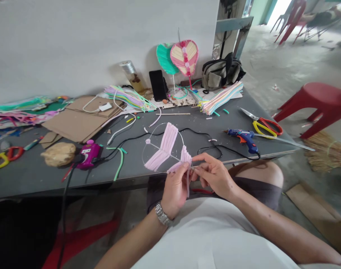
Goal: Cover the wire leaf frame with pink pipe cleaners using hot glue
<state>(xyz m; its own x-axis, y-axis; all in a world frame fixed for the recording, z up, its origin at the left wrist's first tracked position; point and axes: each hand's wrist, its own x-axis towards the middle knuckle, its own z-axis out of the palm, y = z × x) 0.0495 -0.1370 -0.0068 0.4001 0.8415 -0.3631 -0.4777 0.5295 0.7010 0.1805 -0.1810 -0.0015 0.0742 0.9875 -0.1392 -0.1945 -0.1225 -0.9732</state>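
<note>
Over the table's front edge I hold a wire fan frame [165,151] partly filled with rows of pale pink pipe cleaners. My left hand [176,183], with a metal watch at the wrist, is closed on the frame's near end. A loose pink strand [188,183] hangs down beside its fingers. My right hand [212,173] pinches at the same end of the frame, thumb and fingers close together; a pipe cleaner seems to lie between them, though the fingertips partly hide it. The frame's far side points away and to the left.
A blue glue gun [243,139] and scissors [264,125] lie at the right. Bundles of pipe cleaners [223,99], a phone [157,86] and a finished heart-shaped fan [184,58] stand behind. Leftward are cardboard [75,121], a purple power strip [89,155] and black cable.
</note>
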